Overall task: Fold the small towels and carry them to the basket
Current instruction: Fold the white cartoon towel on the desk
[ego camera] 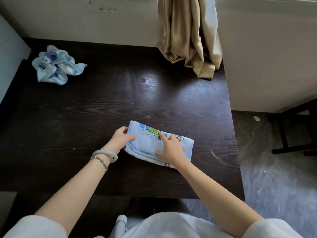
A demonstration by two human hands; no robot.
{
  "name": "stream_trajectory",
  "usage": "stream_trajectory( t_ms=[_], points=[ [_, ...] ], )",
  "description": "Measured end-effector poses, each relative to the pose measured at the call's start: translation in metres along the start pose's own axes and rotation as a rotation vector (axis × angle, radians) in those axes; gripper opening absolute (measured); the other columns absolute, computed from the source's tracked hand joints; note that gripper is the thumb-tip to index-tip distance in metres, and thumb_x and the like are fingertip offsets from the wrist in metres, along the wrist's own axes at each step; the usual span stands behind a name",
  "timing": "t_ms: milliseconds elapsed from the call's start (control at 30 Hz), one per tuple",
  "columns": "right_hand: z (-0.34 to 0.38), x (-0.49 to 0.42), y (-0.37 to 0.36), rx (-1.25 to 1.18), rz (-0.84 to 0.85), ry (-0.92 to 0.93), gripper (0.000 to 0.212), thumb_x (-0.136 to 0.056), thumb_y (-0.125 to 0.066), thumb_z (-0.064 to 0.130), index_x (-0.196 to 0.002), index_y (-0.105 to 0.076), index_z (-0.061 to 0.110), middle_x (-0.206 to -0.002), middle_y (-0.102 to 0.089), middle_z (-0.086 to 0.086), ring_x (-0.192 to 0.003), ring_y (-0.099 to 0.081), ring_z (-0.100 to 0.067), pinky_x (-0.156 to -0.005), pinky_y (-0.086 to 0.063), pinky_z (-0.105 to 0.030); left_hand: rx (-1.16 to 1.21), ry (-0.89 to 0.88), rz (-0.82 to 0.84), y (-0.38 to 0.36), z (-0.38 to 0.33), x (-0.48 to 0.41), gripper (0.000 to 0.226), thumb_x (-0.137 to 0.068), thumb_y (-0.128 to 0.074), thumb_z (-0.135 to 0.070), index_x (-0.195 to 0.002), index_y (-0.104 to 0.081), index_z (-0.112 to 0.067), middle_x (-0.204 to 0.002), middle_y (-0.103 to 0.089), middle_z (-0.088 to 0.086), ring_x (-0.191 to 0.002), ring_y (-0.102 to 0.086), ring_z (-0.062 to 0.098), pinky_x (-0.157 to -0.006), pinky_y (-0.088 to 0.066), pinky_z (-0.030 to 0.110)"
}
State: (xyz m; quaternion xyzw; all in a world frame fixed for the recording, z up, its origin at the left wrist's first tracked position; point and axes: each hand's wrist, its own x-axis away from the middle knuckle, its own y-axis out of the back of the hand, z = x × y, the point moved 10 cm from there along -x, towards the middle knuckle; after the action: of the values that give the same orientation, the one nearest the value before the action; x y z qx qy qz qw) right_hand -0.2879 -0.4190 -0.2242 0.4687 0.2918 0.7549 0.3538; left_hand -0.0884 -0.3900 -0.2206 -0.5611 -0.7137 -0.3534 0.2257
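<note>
The folded towel (151,143), light blue with cartoon prints, lies on the dark surface (85,117), near its front edge. The left hand (122,137) grips the towel's left end. The right hand (171,149) presses flat on top, holding nothing, with the index finger straight. A crumpled towel (54,66) lies well apart at the far left. A beige curtain (188,40) touches the far right corner.
</note>
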Motion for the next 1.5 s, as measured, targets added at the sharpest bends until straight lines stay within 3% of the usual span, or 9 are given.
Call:
stream_trajectory(
  t_ms=[333, 533, 667, 767, 900, 1033, 1100, 1367, 1500],
  points=[
    [0.048, 0.001, -0.023, 0.064, 0.036, 0.150, 0.081, -0.080, -0.058, 0.035, -0.148, -0.015, 0.031, -0.123, -0.034, -0.009, -0.109, -0.038, -0.025, -0.085, -0.042, -0.035, -0.181, -0.242, 0.025, 0.021, -0.025, 0.056, 0.042, -0.080, -0.067, -0.001, -0.111, -0.052, -0.025, -0.103, -0.060, -0.007, -0.098, -0.059, 0.011, -0.080, -0.051, 0.029],
    [-0.003, 0.026, 0.009, -0.158, -0.175, 0.148, 0.062, -0.081, -0.060, 0.018, -0.140, -0.040, 0.016, -0.129, -0.040, -0.008, -0.115, -0.042, -0.024, -0.095, -0.041, -0.031, -0.338, -0.338, -0.092, 0.011, -0.047, 0.082, 0.041, -0.079, -0.071, -0.011, -0.113, -0.051, -0.023, -0.099, -0.059, -0.011, -0.094, -0.060, 0.013, -0.084, -0.050, 0.034],
    [-0.060, 0.036, 0.016, -0.493, -0.191, -0.103, 0.043, -0.082, -0.059, 0.011, -0.125, -0.057, 0.017, -0.101, -0.047, 0.000, -0.079, -0.051, -0.008, -0.072, -0.038, -0.008, -0.481, -0.423, -0.066, -0.041, -0.055, 0.088, 0.039, -0.078, -0.069, -0.016, -0.113, -0.051, -0.017, -0.107, -0.056, -0.003, -0.097, -0.057, 0.016, -0.081, -0.047, 0.030],
    [-0.071, 0.042, 0.007, -0.924, -0.143, -0.225, 0.016, -0.089, -0.058, 0.019, -0.103, -0.066, 0.016, -0.090, -0.063, -0.002, -0.072, -0.057, -0.009, -0.074, -0.050, -0.020, -0.642, -0.453, -0.020, -0.089, -0.054, 0.082, 0.040, -0.082, -0.063, -0.019, -0.119, -0.048, -0.013, -0.119, -0.048, 0.000, -0.111, -0.050, 0.018, -0.089, -0.041, 0.027],
    [-0.060, 0.044, 0.001, -1.358, -0.044, -0.285, 0.028, -0.093, -0.055, 0.032, -0.096, -0.068, 0.008, -0.085, -0.070, -0.007, -0.081, -0.066, -0.019, -0.074, -0.055, -0.028, -0.672, -0.373, 0.029, -0.131, -0.041, 0.068, 0.043, -0.086, -0.059, -0.016, -0.126, -0.044, -0.011, -0.127, -0.046, 0.005, -0.118, -0.049, 0.019, -0.086, -0.036, 0.021],
    [-0.053, 0.039, 0.003, -1.224, -0.034, -0.265, 0.014, -0.087, -0.062, 0.016, -0.075, -0.069, 0.013, -0.063, -0.067, 0.007, -0.066, -0.064, -0.014, -0.059, -0.053, -0.024, -0.701, -0.334, 0.132, -0.144, -0.027, 0.068, 0.064, -0.086, -0.063, -0.023, -0.141, -0.032, -0.015, -0.140, -0.036, 0.004, -0.126, -0.045, 0.021, -0.094, -0.039, 0.030],
    [-0.061, 0.034, 0.002, -1.078, -0.107, -0.315, 0.006, -0.076, -0.068, 0.016, -0.070, -0.068, 0.018, -0.065, -0.066, 0.003, -0.070, -0.065, -0.016, -0.066, -0.058, -0.034, -0.693, -0.383, 0.094, -0.125, -0.031, 0.069, 0.052, -0.088, -0.057, -0.020, -0.137, -0.039, -0.017, -0.135, -0.041, 0.003, -0.121, -0.047, 0.020, -0.096, -0.039, 0.030],
    [-0.055, 0.045, 0.016, -1.027, -0.233, -0.303, 0.032, -0.082, -0.065, 0.026, -0.112, -0.053, 0.024, -0.086, -0.065, 0.001, -0.087, -0.065, -0.016, -0.084, -0.055, -0.042, -1.127, -0.747, -0.075, -0.085, -0.033, 0.060, 0.061, -0.092, -0.047, -0.037, -0.147, -0.030, -0.015, -0.153, -0.031, 0.007, -0.141, -0.029, 0.026, -0.112, -0.028, 0.038],
    [-0.049, 0.046, 0.018, -0.898, -0.204, -0.252, 0.047, -0.081, -0.069, 0.023, -0.120, -0.042, 0.025, -0.079, -0.057, 0.009, -0.072, -0.057, -0.003, -0.063, -0.045, -0.013, -1.387, -0.762, -0.075, -0.103, -0.016, 0.050, 0.074, -0.089, -0.027, -0.055, -0.146, -0.023, -0.008, -0.150, -0.037, 0.015, -0.137, -0.038, 0.029, -0.111, -0.032, 0.042]
  ],
)
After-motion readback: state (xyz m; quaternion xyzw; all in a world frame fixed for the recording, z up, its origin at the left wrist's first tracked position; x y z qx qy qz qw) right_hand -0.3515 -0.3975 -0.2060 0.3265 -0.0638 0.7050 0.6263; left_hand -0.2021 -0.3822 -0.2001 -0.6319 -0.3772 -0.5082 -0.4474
